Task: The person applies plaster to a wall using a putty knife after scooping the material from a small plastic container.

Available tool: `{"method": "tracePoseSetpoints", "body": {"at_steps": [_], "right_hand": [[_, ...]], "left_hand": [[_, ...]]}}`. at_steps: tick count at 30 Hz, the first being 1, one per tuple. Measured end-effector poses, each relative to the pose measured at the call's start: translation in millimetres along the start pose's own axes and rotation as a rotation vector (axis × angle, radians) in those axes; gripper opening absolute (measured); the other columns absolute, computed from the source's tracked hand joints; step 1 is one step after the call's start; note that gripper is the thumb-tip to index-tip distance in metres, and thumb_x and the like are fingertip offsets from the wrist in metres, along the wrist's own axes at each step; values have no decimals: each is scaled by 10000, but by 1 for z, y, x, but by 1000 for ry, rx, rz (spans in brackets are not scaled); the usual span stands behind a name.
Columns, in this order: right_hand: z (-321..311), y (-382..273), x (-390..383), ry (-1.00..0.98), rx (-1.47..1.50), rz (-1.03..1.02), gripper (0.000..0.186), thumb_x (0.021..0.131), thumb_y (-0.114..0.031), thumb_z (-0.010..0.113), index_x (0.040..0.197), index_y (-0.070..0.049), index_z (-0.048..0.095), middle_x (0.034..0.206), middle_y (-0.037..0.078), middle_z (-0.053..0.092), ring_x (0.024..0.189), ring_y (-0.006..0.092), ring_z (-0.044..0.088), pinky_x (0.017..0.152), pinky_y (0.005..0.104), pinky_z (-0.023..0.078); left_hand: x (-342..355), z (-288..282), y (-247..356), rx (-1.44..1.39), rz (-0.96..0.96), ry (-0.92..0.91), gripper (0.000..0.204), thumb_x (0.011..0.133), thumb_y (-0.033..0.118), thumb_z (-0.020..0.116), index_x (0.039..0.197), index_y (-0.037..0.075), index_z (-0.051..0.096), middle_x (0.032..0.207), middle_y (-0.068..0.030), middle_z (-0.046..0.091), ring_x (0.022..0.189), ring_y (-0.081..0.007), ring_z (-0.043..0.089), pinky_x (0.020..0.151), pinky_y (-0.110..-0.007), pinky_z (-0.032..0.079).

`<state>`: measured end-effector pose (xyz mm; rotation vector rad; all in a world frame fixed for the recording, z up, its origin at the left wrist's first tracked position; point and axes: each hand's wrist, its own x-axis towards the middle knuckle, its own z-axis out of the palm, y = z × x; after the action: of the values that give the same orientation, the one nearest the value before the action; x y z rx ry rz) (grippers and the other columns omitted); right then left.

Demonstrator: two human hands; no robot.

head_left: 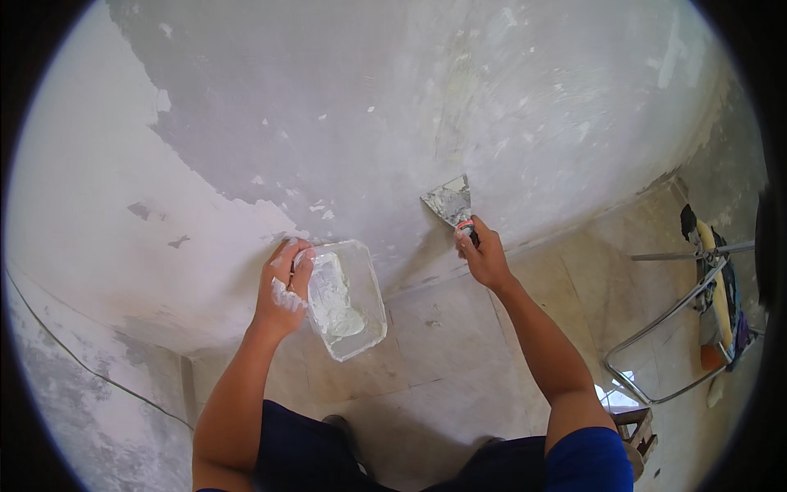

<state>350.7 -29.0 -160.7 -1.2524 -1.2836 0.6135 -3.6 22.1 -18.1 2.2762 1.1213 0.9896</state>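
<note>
Putty knife (pixel 449 199) with a flared, smeared grey metal blade and a red-and-black handle stands before a broad wall (pixel 328 107) of patchy grey and white plaster; whether its edge touches the plaster cannot be told. The right hand (pixel 485 254) has its fingers wrapped around the handle, hiding most of it, so any marking there cannot be made out. Left of the knife, the left hand (pixel 283 287), daubed white, grips the edge of a clear, rectangular plastic tub (pixel 381 316), the fingers partly hidden behind its side. White paste (pixel 334 303) coats the tub's inside. Below lies a beige tiled floor (pixel 459 328), where one dark shoe (pixel 340 426) shows partly, covered by dark trousers (pixel 307 451). At the right, a bent metal tube frame (pixel 689 292) carries a yellow-and-dark bundle (pixel 713 287), hard to identify and merging into the dark rim. A thin dark cable (pixel 98 375) crosses the lower left, cut off by the rim.
</note>
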Motion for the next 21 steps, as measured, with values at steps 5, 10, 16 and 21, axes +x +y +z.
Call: {"method": "tracePoseSetpoints", "body": {"at_steps": [5, 10, 16, 21], "right_hand": [[15, -2, 6, 30, -287, 68, 348, 1086, -325, 605, 1041, 19, 618, 754, 216, 678, 667, 417, 658, 623, 463, 503], [48, 8, -6, 156, -407, 82, 427, 1081, -385, 596, 1074, 42, 607, 794, 288, 691, 752, 510, 675, 665, 573, 508], [51, 38, -31, 105, -489, 212, 439, 1069, -416, 606, 1103, 22, 606, 817, 301, 698, 800, 526, 684, 695, 593, 523], [36, 74, -82, 42, -630, 291, 464, 1064, -465, 597, 1119, -5, 620, 810, 289, 701, 801, 507, 689, 697, 595, 521]], "left_hand": [[2, 2, 6, -10, 32, 9, 231, 1041, 155, 570, 1089, -57, 650, 920, -178, 659, 767, -268, 607, 736, -363, 497], [0, -2, 8, -19, 7, 33, 224, 1039, 154, 587, 1085, -59, 640, 834, -132, 624, 717, -195, 554, 690, -334, 466], [0, 1, 13, -30, -26, 29, 241, 1047, 183, 603, 1089, -52, 633, 785, -82, 566, 675, -136, 481, 633, -323, 419], [2, 2, 9, -9, -43, 9, 259, 1046, 203, 601, 1093, -50, 638, 784, -93, 570, 667, -151, 493, 643, -330, 426]]}}
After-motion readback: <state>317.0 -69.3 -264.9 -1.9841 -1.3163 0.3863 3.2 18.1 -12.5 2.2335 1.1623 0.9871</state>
